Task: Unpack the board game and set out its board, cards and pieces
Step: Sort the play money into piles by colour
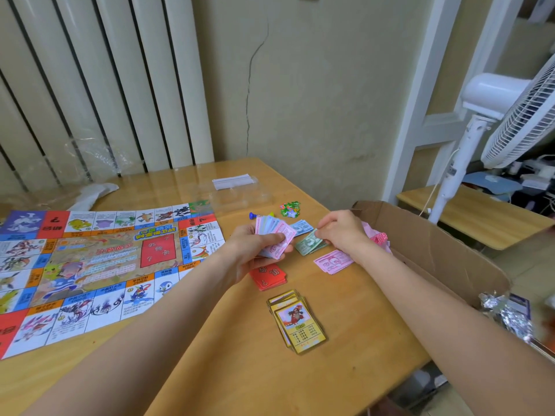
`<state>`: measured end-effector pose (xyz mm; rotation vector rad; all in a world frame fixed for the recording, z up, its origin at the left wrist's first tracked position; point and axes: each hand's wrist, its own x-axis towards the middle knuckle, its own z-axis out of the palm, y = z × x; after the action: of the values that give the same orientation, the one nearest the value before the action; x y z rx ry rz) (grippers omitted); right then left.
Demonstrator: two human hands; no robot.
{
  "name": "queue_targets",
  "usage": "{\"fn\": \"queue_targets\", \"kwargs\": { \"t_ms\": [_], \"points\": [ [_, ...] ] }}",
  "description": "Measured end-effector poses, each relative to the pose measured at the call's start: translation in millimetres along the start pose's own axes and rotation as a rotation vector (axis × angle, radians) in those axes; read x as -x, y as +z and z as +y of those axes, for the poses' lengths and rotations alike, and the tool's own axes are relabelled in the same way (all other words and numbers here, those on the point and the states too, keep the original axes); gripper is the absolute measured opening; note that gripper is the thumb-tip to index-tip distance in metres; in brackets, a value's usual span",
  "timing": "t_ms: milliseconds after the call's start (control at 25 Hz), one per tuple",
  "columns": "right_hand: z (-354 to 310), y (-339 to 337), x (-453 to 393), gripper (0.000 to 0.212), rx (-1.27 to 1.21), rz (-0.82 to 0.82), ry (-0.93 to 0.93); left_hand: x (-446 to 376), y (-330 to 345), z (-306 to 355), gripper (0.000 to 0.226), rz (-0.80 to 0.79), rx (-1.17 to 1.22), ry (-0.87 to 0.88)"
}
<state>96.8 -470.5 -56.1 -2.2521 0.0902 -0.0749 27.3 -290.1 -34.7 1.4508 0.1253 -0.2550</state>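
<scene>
The colourful game board (90, 265) lies unfolded on the left of the wooden table (234, 370). My left hand (249, 250) grips a fanned wad of pink and blue play money (274, 238). My right hand (342, 232) pinches the green notes (309, 244) lying on the table. A blue note pile (301, 227) and a pink note pile (332, 262) lie beside them. Red cards (268, 277) and a stack of yellow picture cards (295, 321) sit nearer to me. A blue pawn (253, 216) and small coloured pieces (289, 209) lie further back.
An open cardboard box (435, 250) stands at the table's right edge, with pink packaging (377, 235) inside. A clear plastic tray (237, 190) sits at the back. A white standing fan (495, 115) is at the right, and a radiator (90, 85) lines the wall.
</scene>
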Motion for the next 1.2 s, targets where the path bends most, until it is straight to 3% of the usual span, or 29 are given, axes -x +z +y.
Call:
{"fn": "queue_targets", "kwargs": {
  "t_ms": [80, 160, 240, 360, 480, 640, 920, 1200],
  "points": [
    [3, 4, -2, 0.011, 0.276, 0.0, -0.057, -3, -2, -1, 0.03, 0.01, 0.0, -0.011],
    [2, 4, 1, 0.009, 0.372, 0.03, -0.107, -6, -2, -2, 0.031, 0.017, 0.003, -0.02],
    [-6, 1, 5, 0.008, 0.246, 0.056, -0.176, -10, 0, -3, 0.031, 0.021, -0.003, -0.025],
    [-26, -5, 19, 0.017, -0.199, -0.23, -0.201, -13, 5, -5, 0.025, 0.022, -0.009, -0.021],
    [-32, -7, 24, 0.012, -0.244, -0.344, -0.212, -13, 9, -4, 0.016, -0.012, -0.011, -0.023],
    [-31, -11, 22, 0.01, -0.305, -0.327, -0.206, -7, 8, 4, 0.015, -0.092, 0.085, -0.069],
    [-24, -24, 28, 0.021, -0.233, -0.321, -0.209, -8, 8, 3, 0.023, 0.024, 0.042, -0.061],
    [9, -47, 41, 0.021, -0.088, -0.184, -0.008, 4, 16, -8, 0.027, -0.008, 0.051, -0.058]
  ]
}}
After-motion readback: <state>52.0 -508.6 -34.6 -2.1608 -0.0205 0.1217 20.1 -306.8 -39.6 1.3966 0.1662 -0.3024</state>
